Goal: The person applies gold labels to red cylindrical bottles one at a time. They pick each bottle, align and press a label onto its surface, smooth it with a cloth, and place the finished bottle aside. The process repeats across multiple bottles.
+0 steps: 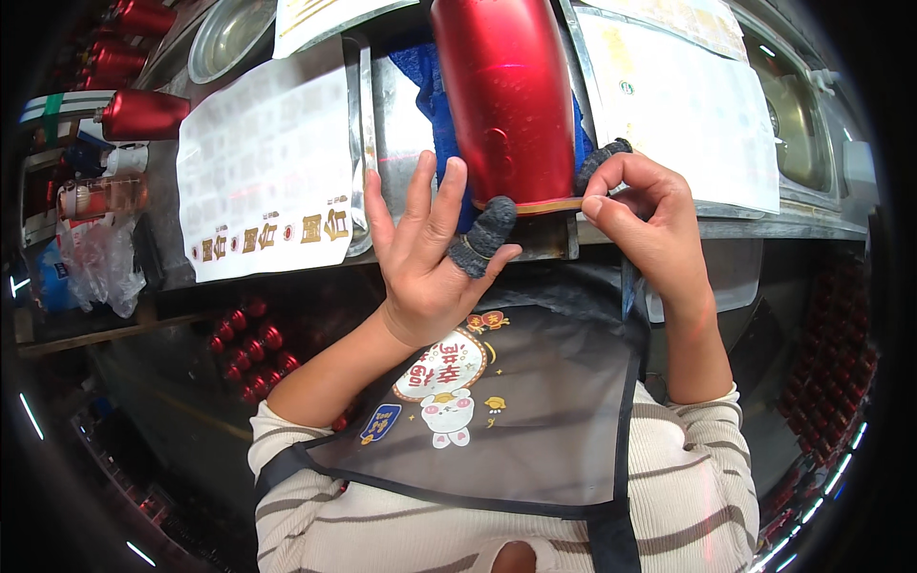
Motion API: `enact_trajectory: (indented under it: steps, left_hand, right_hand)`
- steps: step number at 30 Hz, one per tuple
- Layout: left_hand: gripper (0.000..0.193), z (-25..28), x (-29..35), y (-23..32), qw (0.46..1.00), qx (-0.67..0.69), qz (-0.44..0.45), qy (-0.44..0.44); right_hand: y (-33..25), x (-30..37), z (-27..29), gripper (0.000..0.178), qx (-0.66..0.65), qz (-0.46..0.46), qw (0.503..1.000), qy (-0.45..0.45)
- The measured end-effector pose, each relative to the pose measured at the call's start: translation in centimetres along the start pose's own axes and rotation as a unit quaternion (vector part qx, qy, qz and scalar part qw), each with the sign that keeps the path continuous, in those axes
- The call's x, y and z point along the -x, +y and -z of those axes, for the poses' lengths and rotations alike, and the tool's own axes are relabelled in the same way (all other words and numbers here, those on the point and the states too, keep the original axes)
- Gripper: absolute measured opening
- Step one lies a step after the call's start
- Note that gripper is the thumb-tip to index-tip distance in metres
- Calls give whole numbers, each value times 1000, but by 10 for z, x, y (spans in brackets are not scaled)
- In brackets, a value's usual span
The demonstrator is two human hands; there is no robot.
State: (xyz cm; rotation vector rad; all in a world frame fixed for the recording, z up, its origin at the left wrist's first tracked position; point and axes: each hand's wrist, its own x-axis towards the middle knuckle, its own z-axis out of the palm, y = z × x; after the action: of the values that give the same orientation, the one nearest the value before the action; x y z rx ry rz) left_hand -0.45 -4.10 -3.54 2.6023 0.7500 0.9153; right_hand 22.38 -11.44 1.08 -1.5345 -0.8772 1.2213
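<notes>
Left hand (420, 258) and right hand (654, 205) sit at either side of the near end of a red bottle (506, 95), which lies between them and runs away to the far edge of view.

From the left: a second red bottle (143, 115) lies near a clear plastic bag (103, 272). Farther off is a round metal basin (229, 43). Next comes a white sheet (267, 143) with gold print along its near edge, then the rim of a metal tray (359, 124) beside it. Lower down, on the near side, small red pieces (253, 349) form a cluster.

The left hand is spread wide, back up, fingers pointing far, holding nothing. Its forefinger wears a dark knit cover (485, 237), which overlaps the bottle's near rim; whether it touches I cannot tell. A blue cloth (427, 110) shows at both sides of the bottle.

Along the near rim runs a thin tan strip (544, 204). At its right end the right hand is narrow, thumb and finger pinched together on the strip.

Farther right, another white sheet (688, 134) lies past the right hand, with a metal sink (807, 162) beyond.
</notes>
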Motion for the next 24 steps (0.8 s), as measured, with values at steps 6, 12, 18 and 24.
enact_trajectory:
  steps: [6, 12, 18, 24]
  left_hand:
    - [20, 1, -28, 13, 995, -63, -72, 6]
    - [36, -22, -45, 12, 995, -9, -23, 98]
    - [63, -5, -22, -4, 991, 111, 59, 49]
    - [51, 3, 21, -8, 994, 82, 68, -4]
  right_hand:
    - [0, -2, -1, 5, 22, -1, 1000, 4]
    - [1, 0, -2, 7, 1, -17, 1000, -7]
    - [-1, 2, -12, 5, 29, 24, 999, 10]
    - [0, 6, -14, 26, 84, 31, 995, 51]
